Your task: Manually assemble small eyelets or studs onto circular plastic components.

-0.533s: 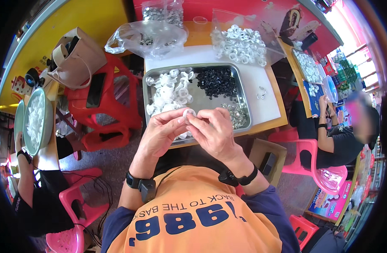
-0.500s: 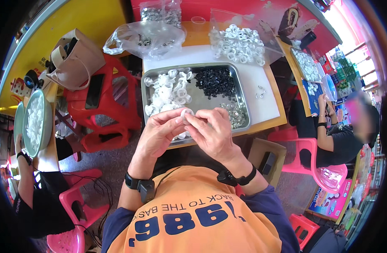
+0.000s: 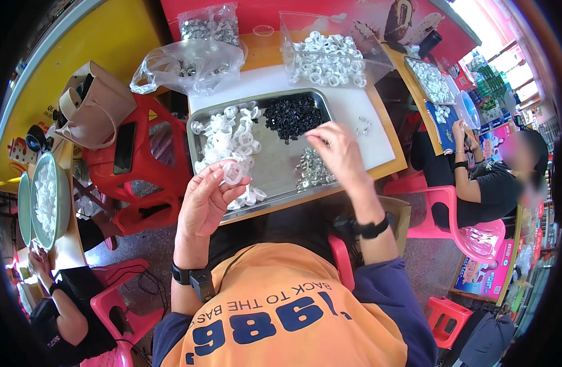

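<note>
My left hand (image 3: pixel 204 194) is closed on a white round plastic piece (image 3: pixel 233 172), held upright by the thumb and fingers over the tray's near left. To its right, my right hand (image 3: pixel 339 153) hovers above the tray with thumb and fingertips pinched together; whatever they hold, if anything, is too small to make out. Below it lie small silvery pieces (image 3: pixel 313 169), with a heap of small black pieces (image 3: pixel 293 117) just beyond. White plastic pieces (image 3: pixel 231 136) fill the left side of the metal tray (image 3: pixel 270 166).
Behind the tray stand a clear bin of white rings (image 3: pixel 330 58) and a plastic bag (image 3: pixel 223 58) of small parts. A red stool (image 3: pixel 103 165) carries a handbag (image 3: pixel 100 101) and a phone (image 3: pixel 125 148). Co-workers sit left and right; a pink chair (image 3: pixel 428 208) stands at right.
My hands have parted: the left keeps the white piece and has drawn slightly left, while the right has moved right and away over the tray. The view has shifted a little.
</note>
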Available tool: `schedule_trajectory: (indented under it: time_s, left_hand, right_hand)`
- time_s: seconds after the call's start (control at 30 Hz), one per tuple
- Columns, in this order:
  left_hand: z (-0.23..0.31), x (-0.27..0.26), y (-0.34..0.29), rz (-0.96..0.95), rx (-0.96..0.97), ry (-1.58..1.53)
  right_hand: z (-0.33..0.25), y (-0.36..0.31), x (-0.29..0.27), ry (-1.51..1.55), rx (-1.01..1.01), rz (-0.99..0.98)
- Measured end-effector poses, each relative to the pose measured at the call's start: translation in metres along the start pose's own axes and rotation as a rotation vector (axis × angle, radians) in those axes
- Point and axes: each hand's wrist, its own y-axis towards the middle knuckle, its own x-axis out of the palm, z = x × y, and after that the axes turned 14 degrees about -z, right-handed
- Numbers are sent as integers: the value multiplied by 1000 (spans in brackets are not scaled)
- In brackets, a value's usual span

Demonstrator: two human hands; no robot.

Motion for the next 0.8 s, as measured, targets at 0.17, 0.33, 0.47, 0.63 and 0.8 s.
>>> schedule_trajectory:
  time_s: [0.17,0.33,0.47,0.63,0.8]
  left_hand:
    - [-4,-4,2,-34,-13,-84]
    - [-7,-4,3,-33,-43,-92]
    - [-7,-1,4,-37,-62,-108]
    - [-10,2,11,-39,-141,-98]
    - [-11,9,18,-54,-179,-85]
  right_hand:
    - [57,5,-7,-496,128,-113]
    - [66,14,19,-552,110,-228]
    - [66,14,25,-466,31,-183]
    - [39,10,9,473,206,-142]
    - [13,-1,-1,1427,283,-199]
